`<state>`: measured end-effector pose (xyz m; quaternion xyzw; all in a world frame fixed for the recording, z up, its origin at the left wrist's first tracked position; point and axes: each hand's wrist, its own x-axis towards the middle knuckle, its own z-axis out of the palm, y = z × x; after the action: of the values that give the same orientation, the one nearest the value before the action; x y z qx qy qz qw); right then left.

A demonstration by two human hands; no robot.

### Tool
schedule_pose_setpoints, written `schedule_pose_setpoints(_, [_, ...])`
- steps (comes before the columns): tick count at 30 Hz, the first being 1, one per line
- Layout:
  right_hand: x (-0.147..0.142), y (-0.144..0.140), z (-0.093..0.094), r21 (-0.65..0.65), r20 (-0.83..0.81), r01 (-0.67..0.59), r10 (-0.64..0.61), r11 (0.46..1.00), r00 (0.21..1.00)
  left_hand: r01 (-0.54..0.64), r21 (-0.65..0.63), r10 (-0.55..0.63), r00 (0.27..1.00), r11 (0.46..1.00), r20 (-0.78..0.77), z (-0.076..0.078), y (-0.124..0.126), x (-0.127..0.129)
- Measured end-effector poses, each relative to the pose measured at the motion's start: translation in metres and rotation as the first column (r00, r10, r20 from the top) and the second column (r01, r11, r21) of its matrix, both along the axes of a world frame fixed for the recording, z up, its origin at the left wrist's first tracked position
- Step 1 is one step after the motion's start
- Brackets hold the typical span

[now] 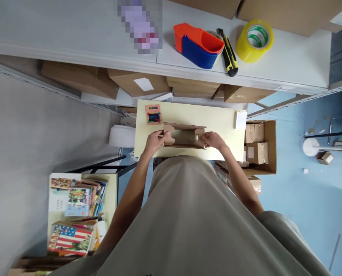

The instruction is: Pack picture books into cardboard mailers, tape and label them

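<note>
While the left hand [156, 142] and right hand [212, 140] hold a carton [185, 145], a probable booklet [153, 114] lies just beyond.

No text can be read with certainty: the marks repeated on the green-and-white core [257, 41] of the yellow tape roll [242, 46] and the lettering on the small pinkish packet [153, 114] are too small. The titles on the flag-covered book [71, 237] and the blue-covered book [77, 209], and any print on the carton's white label [143, 84], are likewise illegible.
</note>
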<state>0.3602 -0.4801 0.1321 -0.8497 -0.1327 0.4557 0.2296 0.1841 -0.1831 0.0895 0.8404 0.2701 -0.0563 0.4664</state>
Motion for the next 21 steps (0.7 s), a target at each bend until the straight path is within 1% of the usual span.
schedule_pose_setpoints(1, [-0.001,0.003,0.003,-0.022,0.030,-0.028,0.029,0.999,0.999,0.034,0.101,-0.030,0.999,0.994,-0.036,0.002,0.000,0.002])
schedule_pose_setpoints(3, [-0.003,0.009,0.008,-0.113,0.116,-0.105,0.118,0.988,0.986,0.127,0.272,-0.097,0.988,0.954,-0.121,0.007,-0.001,0.008])
schedule_pose_setpoints(5, [-0.004,0.015,0.013,-0.224,0.172,-0.169,0.210,0.960,0.962,0.219,0.361,-0.155,0.968,0.907,-0.199,0.011,-0.001,0.015])
schedule_pose_setpoints(7, [-0.006,0.019,0.017,-0.300,0.210,-0.211,0.280,0.930,0.937,0.266,0.391,-0.182,0.954,0.881,-0.238,0.015,-0.001,0.019])
schedule_pose_setpoints(9, [-0.009,0.018,0.018,-0.322,0.236,-0.231,0.314,0.918,0.919,0.274,0.391,-0.190,0.952,0.878,-0.241,0.019,0.000,0.018])
schedule_pose_setpoints(12, [-0.016,0.015,0.015,-0.293,0.229,-0.243,0.314,0.925,0.921,0.263,0.342,-0.191,0.954,0.902,-0.231,0.022,0.002,0.013])
schedule_pose_setpoints(14, [-0.022,0.015,0.012,-0.301,0.256,-0.218,0.299,0.928,0.919,0.265,0.327,-0.193,0.952,0.907,-0.238,0.021,0.002,0.010])
schedule_pose_setpoints(17, [-0.028,0.014,0.008,-0.328,0.322,-0.156,0.266,0.932,0.908,0.246,0.343,-0.174,0.958,0.907,-0.226,0.017,0.001,0.007])
schedule_pose_setpoints(19, [-0.029,0.007,0.008,-0.275,0.325,-0.129,0.219,0.953,0.920,0.191,0.293,-0.147,0.975,0.937,-0.169,0.015,0.002,0.002])
schedule_pose_setpoints(20, [-0.030,0.002,0.009,-0.210,0.330,-0.109,0.175,0.972,0.928,0.152,0.240,-0.127,0.985,0.959,-0.116,0.015,0.003,-0.002])
schedule_pose_setpoints(21, [-0.030,-0.005,0.011,-0.118,0.338,-0.080,0.116,0.990,0.934,0.114,0.168,-0.107,0.993,0.979,-0.051,0.016,0.005,-0.007])
